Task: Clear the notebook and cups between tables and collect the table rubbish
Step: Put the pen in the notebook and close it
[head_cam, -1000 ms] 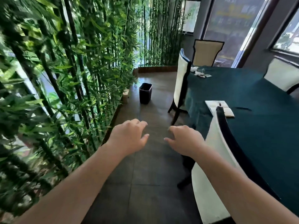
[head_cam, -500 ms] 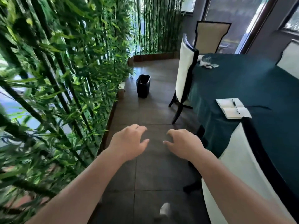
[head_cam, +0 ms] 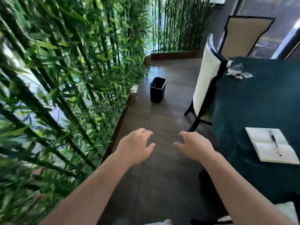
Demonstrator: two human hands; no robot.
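Note:
An open white notebook (head_cam: 269,146) lies near the edge of the teal-covered table (head_cam: 259,103) on the right, with a pen (head_cam: 274,142) resting across it. Farther back on that table sit crumpled white rubbish (head_cam: 234,73) and what looks like a clear glass (head_cam: 238,66), blurred. My left hand (head_cam: 135,146) and my right hand (head_cam: 194,145) hover side by side over the floor, both empty with fingers loosely spread. The right hand is left of the notebook, apart from it.
A black waste bin (head_cam: 157,90) stands on the dark tiled floor ahead. A wall of bamboo plants (head_cam: 65,78) lines the left. A white chair (head_cam: 206,82) is tucked at the table, a beige chair (head_cam: 243,36) behind it, another chair back (head_cam: 287,210) at bottom right.
The view has advanced along the aisle: the bin, chair and notebook are closer and larger. Both hands stay out in front, empty.

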